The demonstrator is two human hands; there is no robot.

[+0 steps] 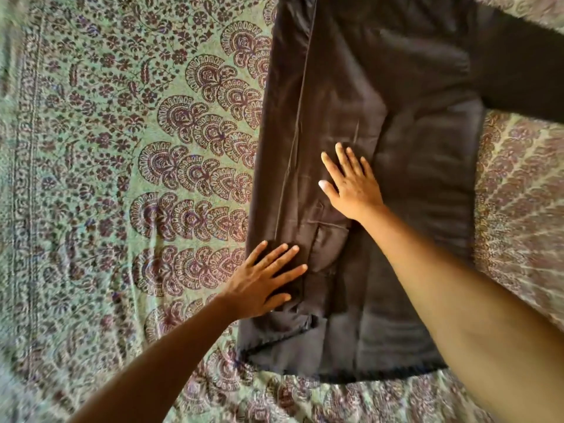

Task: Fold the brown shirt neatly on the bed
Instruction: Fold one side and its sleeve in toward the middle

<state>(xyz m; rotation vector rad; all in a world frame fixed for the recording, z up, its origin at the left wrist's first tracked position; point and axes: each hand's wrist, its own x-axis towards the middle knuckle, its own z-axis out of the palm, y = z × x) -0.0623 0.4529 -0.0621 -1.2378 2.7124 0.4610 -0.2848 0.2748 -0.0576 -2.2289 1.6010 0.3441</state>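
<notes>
Green paisley bedspread [122,178], purple floral border [27,148]

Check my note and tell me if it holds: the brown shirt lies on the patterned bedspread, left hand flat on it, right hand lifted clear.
Not quite. The head view shows the right hand also flat on the brown shirt, fingers spread, not lifted clear. The rest holds: the shirt lies on the patterned bedspread with the left hand flat on it.

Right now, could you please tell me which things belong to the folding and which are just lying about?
Job: brown shirt, left hand, right hand, both flat on it.
Not part of it: patterned bedspread underneath.
</notes>
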